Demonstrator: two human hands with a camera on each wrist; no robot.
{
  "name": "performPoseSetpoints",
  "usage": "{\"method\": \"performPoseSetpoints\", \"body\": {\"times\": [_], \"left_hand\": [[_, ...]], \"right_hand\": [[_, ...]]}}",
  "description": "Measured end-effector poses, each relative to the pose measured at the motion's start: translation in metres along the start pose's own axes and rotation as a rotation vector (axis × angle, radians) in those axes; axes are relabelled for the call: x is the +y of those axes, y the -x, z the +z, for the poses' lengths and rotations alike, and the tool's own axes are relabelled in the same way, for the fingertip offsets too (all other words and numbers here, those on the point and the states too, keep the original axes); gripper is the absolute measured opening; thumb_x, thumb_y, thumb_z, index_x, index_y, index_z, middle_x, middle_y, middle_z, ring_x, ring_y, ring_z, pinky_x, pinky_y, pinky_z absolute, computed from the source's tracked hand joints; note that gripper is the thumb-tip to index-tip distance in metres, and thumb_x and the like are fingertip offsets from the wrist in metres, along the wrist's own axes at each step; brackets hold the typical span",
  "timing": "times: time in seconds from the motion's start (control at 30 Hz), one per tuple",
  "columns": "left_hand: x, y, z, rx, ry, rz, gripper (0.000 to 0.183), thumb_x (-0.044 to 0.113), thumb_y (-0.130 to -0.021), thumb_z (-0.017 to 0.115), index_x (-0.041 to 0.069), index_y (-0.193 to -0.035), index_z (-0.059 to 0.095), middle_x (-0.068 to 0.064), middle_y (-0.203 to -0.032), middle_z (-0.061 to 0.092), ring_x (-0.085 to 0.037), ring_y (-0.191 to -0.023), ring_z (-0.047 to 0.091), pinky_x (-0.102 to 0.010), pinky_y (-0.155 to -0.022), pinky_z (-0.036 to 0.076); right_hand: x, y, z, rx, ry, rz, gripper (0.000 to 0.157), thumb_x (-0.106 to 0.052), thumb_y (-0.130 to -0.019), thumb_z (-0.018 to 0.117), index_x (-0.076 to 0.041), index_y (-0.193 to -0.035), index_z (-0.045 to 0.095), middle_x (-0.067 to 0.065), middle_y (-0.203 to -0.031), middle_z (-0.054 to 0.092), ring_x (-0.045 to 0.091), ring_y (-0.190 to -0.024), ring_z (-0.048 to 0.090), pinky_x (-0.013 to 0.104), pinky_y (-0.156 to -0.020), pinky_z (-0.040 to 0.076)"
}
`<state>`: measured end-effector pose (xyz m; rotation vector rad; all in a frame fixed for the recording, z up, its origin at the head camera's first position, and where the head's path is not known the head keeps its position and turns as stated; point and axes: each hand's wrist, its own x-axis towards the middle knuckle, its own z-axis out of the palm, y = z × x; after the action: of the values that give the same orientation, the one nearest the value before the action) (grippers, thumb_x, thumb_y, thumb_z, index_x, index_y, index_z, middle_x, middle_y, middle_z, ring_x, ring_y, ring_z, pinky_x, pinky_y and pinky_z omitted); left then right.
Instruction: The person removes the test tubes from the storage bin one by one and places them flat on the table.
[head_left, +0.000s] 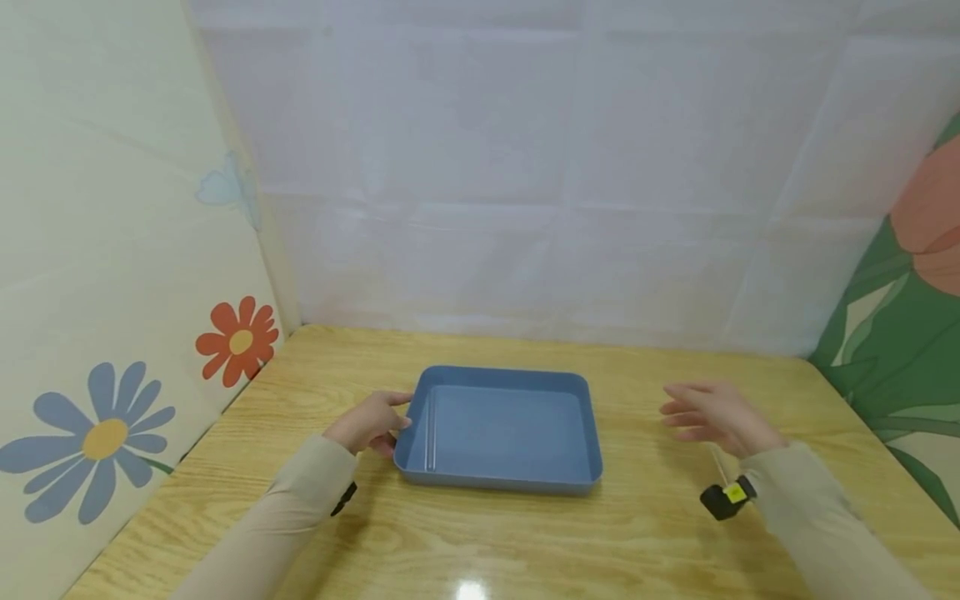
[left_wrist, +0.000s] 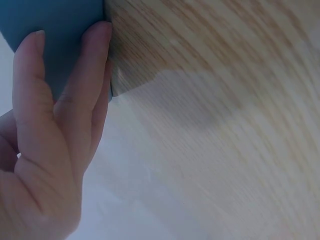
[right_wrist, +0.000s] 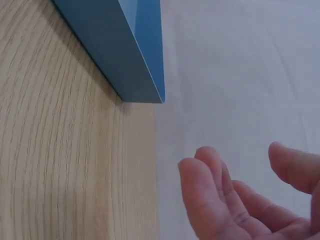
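Note:
A shallow blue rectangular tray (head_left: 510,429) with rounded corners lies flat on the wooden table. Inside, near its left wall, a narrow pale double line (head_left: 431,429) runs front to back. My left hand (head_left: 369,422) is at the tray's left side. In the left wrist view its extended fingers (left_wrist: 82,75) rest against the blue outer wall. Apart from the tray, to its right, my right hand (head_left: 723,414) hovers over the table with nothing in it. The right wrist view shows its fingers (right_wrist: 197,195) loosely bent, thumb held away, below the tray's corner.
The light wood-grain table (head_left: 480,542) reaches back to a creased white cloth (head_left: 480,183). A flower-printed panel (head_left: 105,292) borders the left, and a green leafy one (head_left: 900,350) the right. A small black device (head_left: 723,502) sits by the right wrist.

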<state>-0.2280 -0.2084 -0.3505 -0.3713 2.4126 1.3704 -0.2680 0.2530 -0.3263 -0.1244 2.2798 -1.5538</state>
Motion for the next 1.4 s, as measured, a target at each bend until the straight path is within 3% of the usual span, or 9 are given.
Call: {"method": "performPoseSetpoints", "body": {"times": [0.27,0.47,0.6,0.93,1.17,1.4], "left_hand": [[0.007,0.000,-0.002,-0.026,-0.016,0.001,0.055,-0.006,-0.094,0.053,-0.005,-0.147,0.036,-0.031,-0.120,0.059,-0.024,-0.066,0.066,-0.028,-0.049,0.055],[0.012,-0.002,-0.008,-0.050,-0.050,0.010,0.056,-0.010,-0.091,0.056,-0.011,-0.143,0.037,-0.034,-0.125,0.055,-0.027,-0.069,0.068,-0.031,-0.056,0.057],[0.017,-0.005,-0.011,-0.063,-0.065,0.013,0.058,-0.011,-0.090,0.056,-0.013,-0.144,0.033,-0.037,-0.129,0.049,-0.027,-0.069,0.069,-0.030,-0.057,0.058],[0.021,-0.015,-0.011,-0.067,-0.045,-0.020,0.060,-0.018,-0.087,0.051,-0.009,-0.145,0.036,-0.030,-0.104,0.063,-0.013,-0.048,0.057,-0.027,-0.055,0.056],[0.023,-0.012,-0.010,-0.057,-0.054,-0.034,0.060,-0.017,-0.088,0.051,-0.009,-0.145,0.035,-0.029,-0.103,0.063,-0.016,-0.054,0.059,-0.027,-0.056,0.057],[0.022,-0.016,-0.011,-0.065,-0.079,-0.046,0.060,-0.016,-0.088,0.052,-0.008,-0.145,0.036,-0.022,-0.089,0.067,-0.018,-0.059,0.062,-0.031,-0.059,0.058]], "right_hand": [[-0.006,-0.002,0.011,-0.012,-0.060,0.005,0.070,-0.031,-0.102,0.051,0.020,-0.142,0.024,0.016,-0.111,0.064,0.016,-0.091,0.066,0.036,-0.082,0.057],[-0.011,-0.005,0.022,-0.022,-0.072,0.009,0.069,-0.031,-0.101,0.052,0.018,-0.143,0.026,0.027,-0.120,0.058,0.019,-0.094,0.065,0.036,-0.081,0.057],[-0.012,-0.008,0.028,-0.029,-0.074,0.012,0.067,-0.030,-0.102,0.052,0.017,-0.143,0.027,0.027,-0.120,0.058,0.018,-0.093,0.065,0.038,-0.082,0.056],[-0.017,-0.015,0.042,-0.077,-0.097,-0.004,0.062,-0.027,-0.102,0.051,0.016,-0.142,0.030,0.021,-0.114,0.061,0.016,-0.091,0.064,0.037,-0.081,0.057],[-0.024,-0.020,0.048,-0.090,-0.121,-0.007,0.063,-0.029,-0.102,0.051,0.015,-0.142,0.031,0.019,-0.111,0.061,0.015,-0.088,0.064,0.039,-0.083,0.056],[-0.031,-0.026,0.060,-0.104,-0.157,-0.013,0.060,-0.027,-0.101,0.052,0.015,-0.140,0.033,0.020,-0.111,0.062,0.016,-0.089,0.065,0.039,-0.084,0.056]]}}
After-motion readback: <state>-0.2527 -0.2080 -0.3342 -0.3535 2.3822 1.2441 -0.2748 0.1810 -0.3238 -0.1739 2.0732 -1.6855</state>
